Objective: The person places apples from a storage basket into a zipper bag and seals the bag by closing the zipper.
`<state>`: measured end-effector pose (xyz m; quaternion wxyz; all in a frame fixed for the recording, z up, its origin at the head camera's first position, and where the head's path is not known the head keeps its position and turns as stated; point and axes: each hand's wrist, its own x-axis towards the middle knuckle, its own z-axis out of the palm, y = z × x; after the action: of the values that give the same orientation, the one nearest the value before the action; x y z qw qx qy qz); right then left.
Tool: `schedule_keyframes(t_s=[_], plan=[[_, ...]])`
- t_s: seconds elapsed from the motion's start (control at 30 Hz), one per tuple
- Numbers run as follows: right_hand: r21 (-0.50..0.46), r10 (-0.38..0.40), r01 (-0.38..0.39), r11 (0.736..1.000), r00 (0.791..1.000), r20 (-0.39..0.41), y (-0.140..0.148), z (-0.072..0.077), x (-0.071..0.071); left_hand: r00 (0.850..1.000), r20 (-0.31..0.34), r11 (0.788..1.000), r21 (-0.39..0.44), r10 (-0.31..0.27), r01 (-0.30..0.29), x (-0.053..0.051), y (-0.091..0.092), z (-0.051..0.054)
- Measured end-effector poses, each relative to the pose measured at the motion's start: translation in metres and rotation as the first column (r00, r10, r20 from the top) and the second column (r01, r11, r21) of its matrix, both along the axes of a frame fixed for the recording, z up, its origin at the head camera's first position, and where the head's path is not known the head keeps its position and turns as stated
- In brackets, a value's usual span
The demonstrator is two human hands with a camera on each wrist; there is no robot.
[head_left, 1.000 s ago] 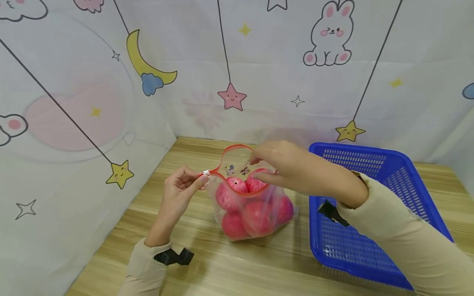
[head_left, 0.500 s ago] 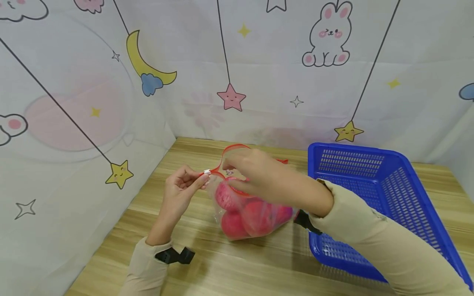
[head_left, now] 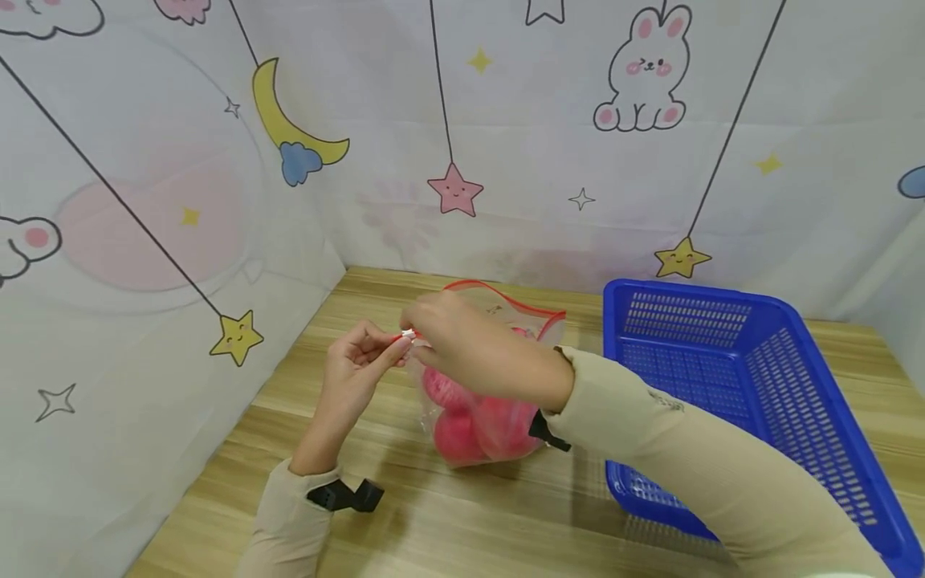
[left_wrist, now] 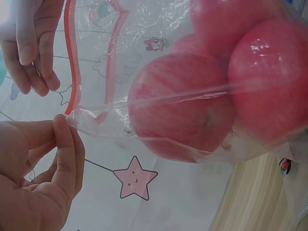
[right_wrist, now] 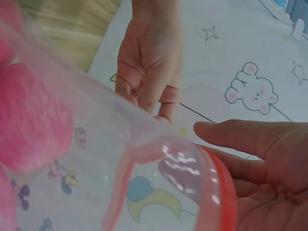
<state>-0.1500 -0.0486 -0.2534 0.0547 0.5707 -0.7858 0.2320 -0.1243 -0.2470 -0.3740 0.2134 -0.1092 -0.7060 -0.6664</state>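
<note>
Bag, head view: bag (head_left: 506, 315) on counter (head_left: 433, 530), toward back edge, between left edge and basket; red zip strip (head_left: 535, 310) along mouth, apples (head_left: 455, 437) inside.
Basket, head view: blue basket (head_left: 613, 325) on right part of counter, near back edge; right sleeve (head_left: 694, 449) crosses over it.
Left grip, head view: left grip (head_left: 350, 373) pinching bag's mouth corner by white slider (head_left: 409, 334).
Right grip, head view: right grip (head_left: 462, 341) right by slider, contact unclear.
Mouth corner, left wrist view: left grip pinching it; right fingers loose, beside strip.
Strip, right wrist view: right thumb straight, fingers relaxed, nothing visibly held.
</note>
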Motion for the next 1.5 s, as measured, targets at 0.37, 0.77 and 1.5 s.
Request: schedule_keyframes(t_s=[0.37, 0.77, 1.5], plan=[[0.077, -0.058, 0.052, 0.996, 0.995, 0.082, -0.025, -0.005, -0.007, 0.999, -0.022, 1.0, -0.012, -0.027, 0.026, -0.002, -0.002, -0.001], [0.138, -0.118, 0.107, 0.985, 0.99, 0.078, -0.04, -0.013, -0.018, 0.999, -0.029, 0.999, -0.02, -0.035, 0.035, -0.001, -0.002, 0.0], [0.117, -0.13, 0.12, 0.986, 0.988, 0.081, -0.037, -0.019, -0.023, 1.0, -0.03, 1.0, -0.021, -0.005, 0.004, 0.0, -0.001, -0.001]])
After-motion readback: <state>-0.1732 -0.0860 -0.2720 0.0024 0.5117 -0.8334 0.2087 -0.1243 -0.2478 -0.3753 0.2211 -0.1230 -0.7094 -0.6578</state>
